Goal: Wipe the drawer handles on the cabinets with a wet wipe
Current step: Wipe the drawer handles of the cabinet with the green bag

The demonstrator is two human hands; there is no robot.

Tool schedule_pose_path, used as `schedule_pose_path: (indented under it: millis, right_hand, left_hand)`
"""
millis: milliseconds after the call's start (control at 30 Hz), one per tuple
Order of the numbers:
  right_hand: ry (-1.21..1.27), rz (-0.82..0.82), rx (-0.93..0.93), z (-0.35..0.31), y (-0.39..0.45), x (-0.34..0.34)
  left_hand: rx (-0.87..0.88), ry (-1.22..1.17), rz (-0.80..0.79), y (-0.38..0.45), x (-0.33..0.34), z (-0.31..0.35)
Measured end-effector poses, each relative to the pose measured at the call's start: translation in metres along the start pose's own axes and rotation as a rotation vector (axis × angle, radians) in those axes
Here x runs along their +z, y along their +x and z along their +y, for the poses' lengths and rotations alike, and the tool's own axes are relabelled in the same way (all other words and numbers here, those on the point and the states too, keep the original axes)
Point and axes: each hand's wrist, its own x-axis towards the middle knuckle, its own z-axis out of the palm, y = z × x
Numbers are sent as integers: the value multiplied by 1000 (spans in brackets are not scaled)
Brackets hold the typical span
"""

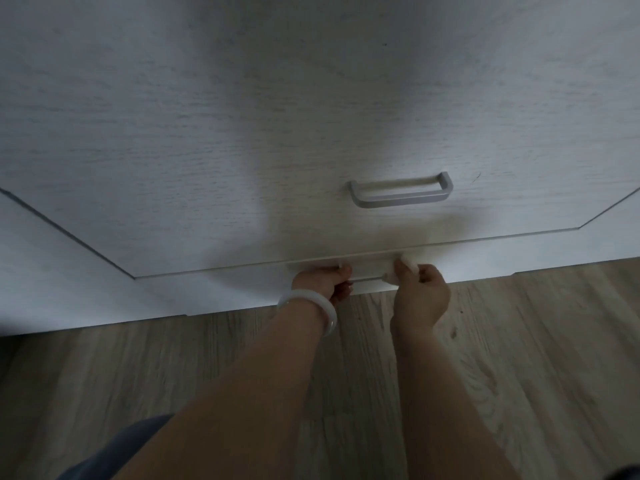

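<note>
A white wood-grain cabinet (242, 150) fills the upper view. Its upper drawer carries a silver bar handle (401, 194). Low down, near the floor, runs the bottom drawer's handle (369, 279), seen as a thin pale bar. My left hand (325, 282), with a white bangle on the wrist, curls its fingers round the left end of that bar. My right hand (420, 296) grips a white wet wipe (398, 271) bunched round the bar's right end. Most of the wipe is hidden under my fingers.
A grey-brown wood-look floor (519, 341) lies below the cabinet's base. Seams of the neighbouring cabinet panels (52, 223) slant away at both sides. A bit of dark clothing (114, 455) shows at the bottom left.
</note>
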Motion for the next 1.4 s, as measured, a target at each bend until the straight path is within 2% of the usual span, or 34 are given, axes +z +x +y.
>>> schedule_pose_path:
  millis: [200,367,567,733,900,1067,1233,1400]
  right_hand:
    - [158,-84,73,10,-7,1]
    - [-2,-44,-15,0,1,-2]
    - [149,-51,239,9,-11,2]
    - [280,-163,469,15,-23,13]
    - [376,-149,533,12,-22,13]
    - [398,-241,590,6,-35,16]
    - [437,-126,556,7,-19,9]
    - [428,-279,609,8,-46,22]
  left_hand:
    - [-4,4,4,1,-1,0]
    - [14,6,7,-1,0,0]
    - [23,25,15,1,-1,-2]
    - [36,30,13,2,-1,-2]
    - [60,73,3,4,-3,-4]
    - [26,70,5,9,-5,-3]
    - [40,64,2,7,-2,-5]
    - [21,124,0,14,-5,-5]
